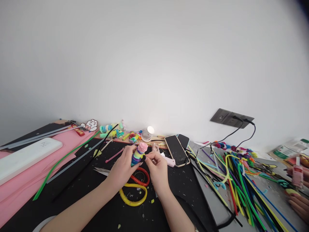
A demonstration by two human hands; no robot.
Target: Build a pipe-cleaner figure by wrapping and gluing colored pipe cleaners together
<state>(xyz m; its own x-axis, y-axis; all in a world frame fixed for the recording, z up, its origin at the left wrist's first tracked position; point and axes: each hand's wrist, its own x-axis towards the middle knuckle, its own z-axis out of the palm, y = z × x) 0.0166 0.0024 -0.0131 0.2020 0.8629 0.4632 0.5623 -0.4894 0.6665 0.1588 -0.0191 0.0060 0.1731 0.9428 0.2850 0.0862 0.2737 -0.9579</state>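
My left hand is closed around a small stack of coiled pipe cleaners, pastel bands with a pink top, held upright above the black mat. My right hand pinches at the stack's right side with thumb and forefinger, and what the pinch holds is too small to name. Under my hands lie scissors with red and yellow handle loops, blades pointing left.
Two phones lie behind my hands, by a glue gun. A heap of coloured pipe cleaners covers the grey board at right. Another person's hand rests at the right edge. A pink sheet and a white case lie left.
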